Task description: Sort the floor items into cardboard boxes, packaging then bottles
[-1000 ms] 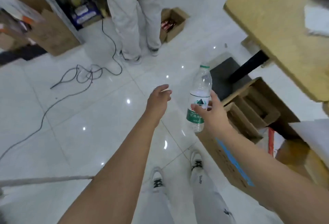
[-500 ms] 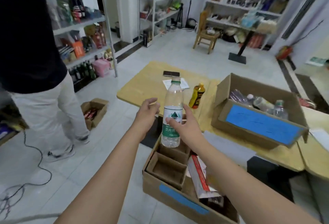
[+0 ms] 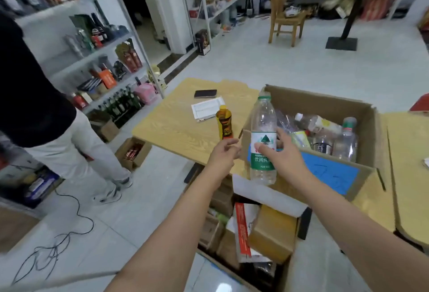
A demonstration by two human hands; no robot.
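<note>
My right hand point(image 3: 282, 155) grips a clear empty water bottle point(image 3: 263, 129) with a green-and-white label, upright, just in front of the near-left corner of a cardboard box point(image 3: 325, 103) on the table. That box has a blue label and holds several clear plastic bottles point(image 3: 343, 138). My left hand point(image 3: 224, 155) hovers beside the bottle, fingers loosely curled, holding nothing. Below my arms, on the floor, a second cardboard box point(image 3: 287, 271) holds cartons and packaging point(image 3: 271, 231).
A wooden table point(image 3: 176, 127) carries an orange bottle point(image 3: 224, 122), a phone point(image 3: 205, 93) and a paper sheet. A person in light trousers point(image 3: 76, 143) stands left by shelves. A small open box point(image 3: 133, 152) and a cable point(image 3: 58, 240) lie on the floor.
My view rose from the floor to the table. My right hand carried the water bottle up and rightward to the front of the bottle box; my left hand followed alongside.
</note>
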